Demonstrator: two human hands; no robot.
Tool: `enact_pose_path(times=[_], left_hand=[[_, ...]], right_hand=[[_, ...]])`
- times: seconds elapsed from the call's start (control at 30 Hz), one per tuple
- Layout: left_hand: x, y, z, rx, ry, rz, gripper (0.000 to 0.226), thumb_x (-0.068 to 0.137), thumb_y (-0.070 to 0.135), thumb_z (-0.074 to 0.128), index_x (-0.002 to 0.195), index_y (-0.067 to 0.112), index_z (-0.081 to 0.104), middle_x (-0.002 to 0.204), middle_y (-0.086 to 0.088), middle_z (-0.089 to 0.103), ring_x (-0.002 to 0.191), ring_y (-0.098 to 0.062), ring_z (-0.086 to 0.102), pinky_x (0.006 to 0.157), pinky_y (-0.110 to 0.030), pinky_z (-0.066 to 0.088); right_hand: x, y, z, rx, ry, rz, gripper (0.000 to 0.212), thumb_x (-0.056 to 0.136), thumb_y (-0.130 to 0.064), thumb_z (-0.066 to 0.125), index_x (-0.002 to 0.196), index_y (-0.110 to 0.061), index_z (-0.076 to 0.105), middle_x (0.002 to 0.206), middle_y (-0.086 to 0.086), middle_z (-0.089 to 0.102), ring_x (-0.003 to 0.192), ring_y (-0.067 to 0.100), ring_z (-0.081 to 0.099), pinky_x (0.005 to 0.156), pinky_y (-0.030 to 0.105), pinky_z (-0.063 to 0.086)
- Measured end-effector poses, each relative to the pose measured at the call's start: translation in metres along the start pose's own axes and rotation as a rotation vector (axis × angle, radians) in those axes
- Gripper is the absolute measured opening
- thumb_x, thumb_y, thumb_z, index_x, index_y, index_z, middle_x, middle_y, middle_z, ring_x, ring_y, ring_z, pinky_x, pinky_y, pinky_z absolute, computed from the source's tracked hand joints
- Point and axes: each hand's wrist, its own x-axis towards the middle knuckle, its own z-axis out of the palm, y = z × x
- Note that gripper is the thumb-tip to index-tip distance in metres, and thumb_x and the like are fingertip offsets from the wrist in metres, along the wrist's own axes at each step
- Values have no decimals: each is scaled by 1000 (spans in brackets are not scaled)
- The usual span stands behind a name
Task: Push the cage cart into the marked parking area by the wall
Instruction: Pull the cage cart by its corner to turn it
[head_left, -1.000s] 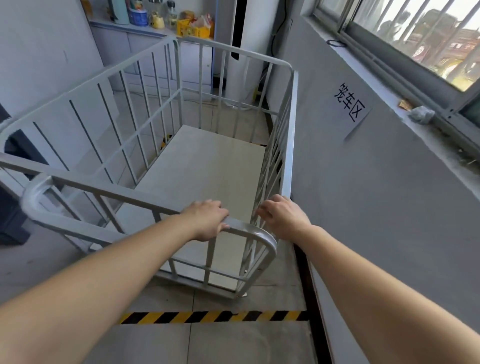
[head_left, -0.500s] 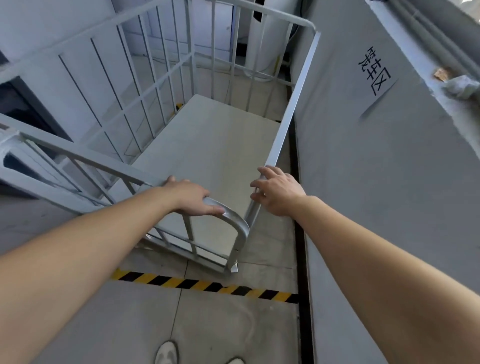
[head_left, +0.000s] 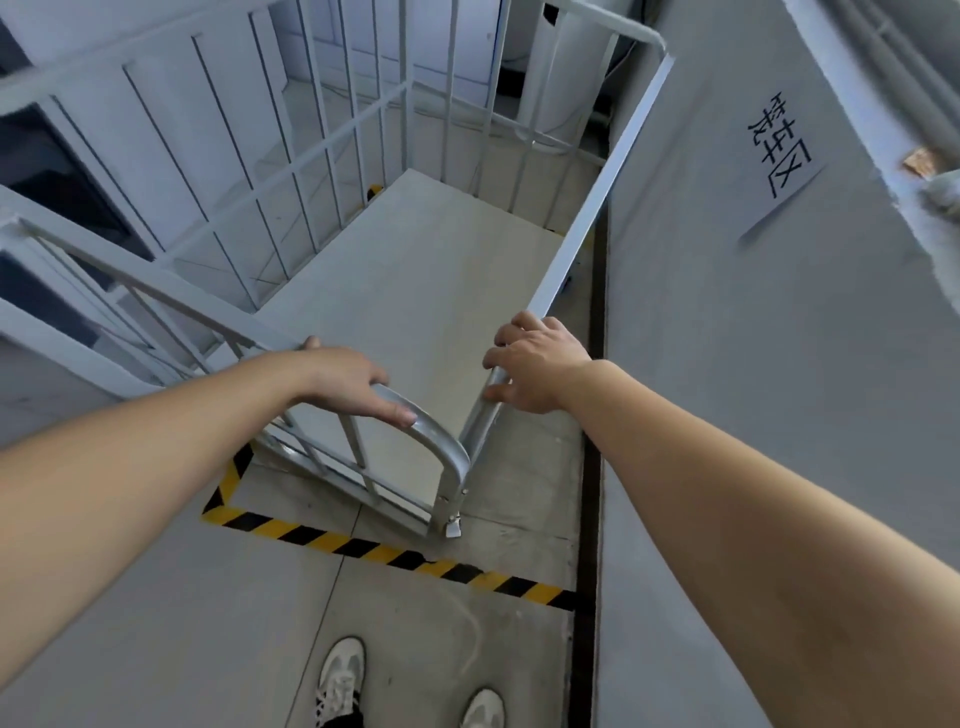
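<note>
The white metal cage cart (head_left: 415, 291) stands empty beside the grey wall (head_left: 753, 338), its near end inside the yellow-and-black floor tape (head_left: 395, 553). My left hand (head_left: 348, 379) is wrapped over the top rail at the near end, close to the rounded corner. My right hand (head_left: 535, 366) grips the top rail of the wall-side panel just past that corner. The tape runs along the floor in front of the cart and turns a corner at the left. A paper sign (head_left: 779, 150) with black characters hangs on the wall.
A dark strip (head_left: 589, 519) runs along the floor at the wall's foot. My two white shoes (head_left: 337, 680) stand just behind the tape line. A window ledge (head_left: 930, 176) with scraps on it sits high at the right. Bare concrete floor lies to the left.
The cart has rolled forward and closer to the wall, past the tape line. My view has tilted down, so my shoes and the tape's left corner now show. Both hands stay on the rails.
</note>
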Motion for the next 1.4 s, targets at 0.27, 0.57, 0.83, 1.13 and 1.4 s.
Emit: enact_pose_path(times=[0.27, 0.57, 0.83, 1.13, 1.4], left_hand=[[-4, -13, 0, -5, 70, -70, 98, 68, 89, 18, 137, 25, 48, 142, 2, 50, 134, -21, 41, 111, -44, 21], [-8, -40, 5, -41, 62, -86, 71, 84, 75, 32, 131, 26, 53, 133, 1, 57, 131, -20, 41, 107, -39, 19], [-16, -44, 6, -64, 66, -75, 73, 84, 74, 33, 131, 23, 54, 133, 0, 56, 130, -21, 41, 109, -40, 19], [-21, -50, 13, -68, 39, -69, 73, 83, 76, 32, 128, 22, 55, 132, 1, 57, 129, -21, 42, 108, -40, 19], [-24, -58, 17, -66, 35, -86, 70, 85, 74, 34, 126, 22, 56, 127, 0, 59, 127, -20, 43, 106, -39, 21]], right_hand=[[13, 2, 2, 35, 87, -97, 44, 93, -56, 40, 130, -35, 54, 134, -4, 49, 130, 21, 28, 103, 37, 26], [46, 8, -10, 94, 0, -100, 54, 87, -67, 37, 123, -32, 58, 134, 2, 50, 135, 22, 29, 112, 39, 20], [51, -2, -17, 59, -94, -117, 53, 87, -68, 35, 125, -38, 57, 131, 0, 49, 131, 24, 28, 110, 37, 19], [52, -12, -18, 29, -150, -134, 55, 88, -68, 34, 125, -35, 56, 132, 0, 52, 133, 24, 28, 111, 39, 17], [55, -21, -19, 20, -150, -140, 56, 88, -69, 33, 124, -34, 56, 130, 1, 52, 129, 26, 31, 110, 41, 19]])
